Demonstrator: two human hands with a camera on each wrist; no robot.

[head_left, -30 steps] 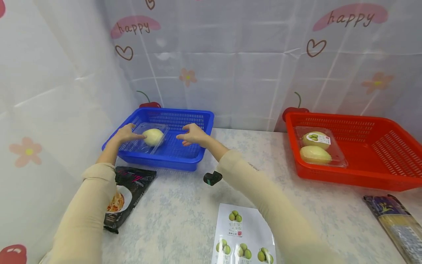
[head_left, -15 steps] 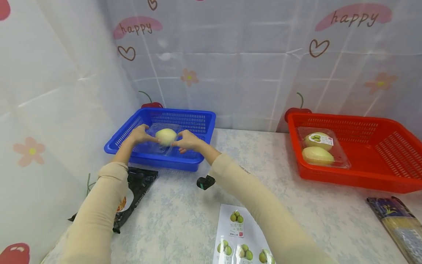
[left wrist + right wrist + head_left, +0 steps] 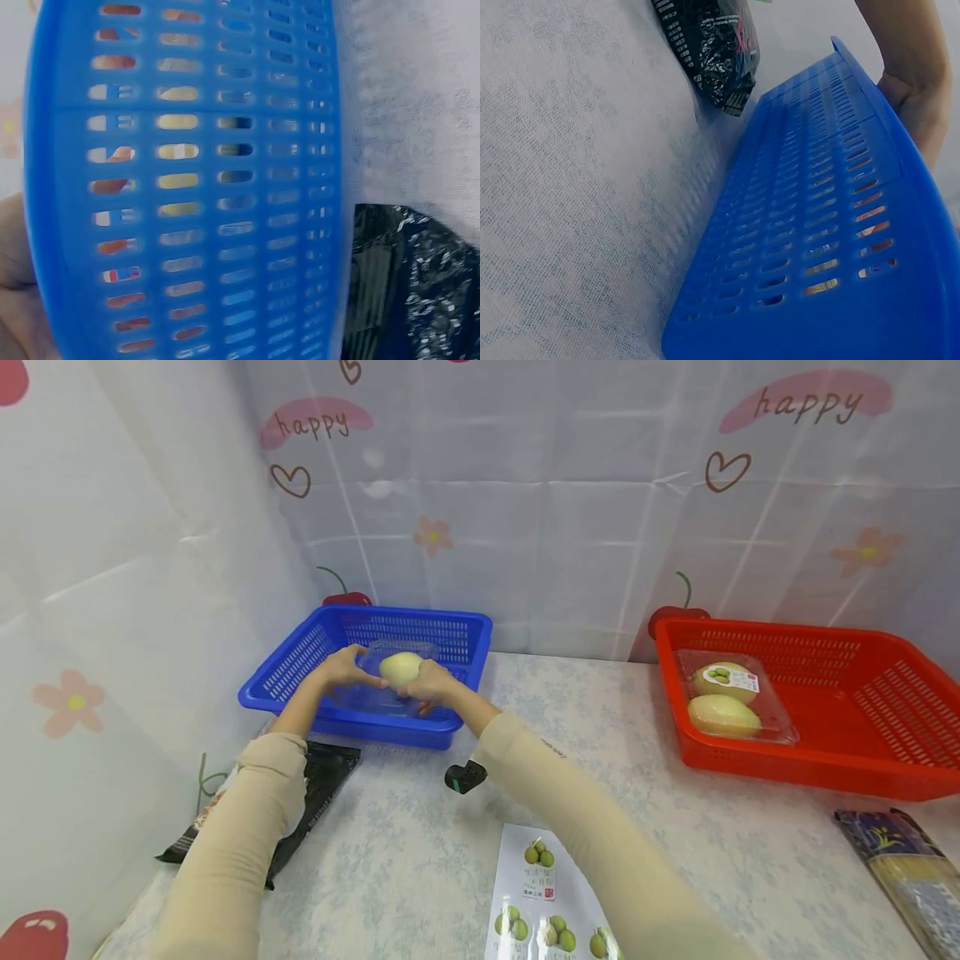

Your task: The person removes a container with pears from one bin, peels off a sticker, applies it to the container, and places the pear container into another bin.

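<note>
A clear plastic box [image 3: 386,702] with a pale yellow melon [image 3: 400,668] in it lies inside the blue basket [image 3: 375,727]. My left hand [image 3: 347,668] holds the box's left side, its thumb pointing at the melon. On the other side my right hand [image 3: 435,683] grips the box's right end, its curled fingers overlapping the melon's edge. Through the basket's slots the left wrist view shows bits of yellow melon [image 3: 178,151] and fingers. In the right wrist view the basket wall [image 3: 802,195] hides most of the work.
A red basket [image 3: 795,764] at the right holds another clear box with two melons [image 3: 723,716]. A black food bag [image 3: 322,777] lies before the blue basket, partly under my left sleeve. A sheet of fruit stickers [image 3: 525,868] and a noodle packet [image 3: 900,868] lie nearer.
The box with the melon has slid right inside the blue basket, my left hand moving along with it. My right hand, apart from the box before, now meets its right end.
</note>
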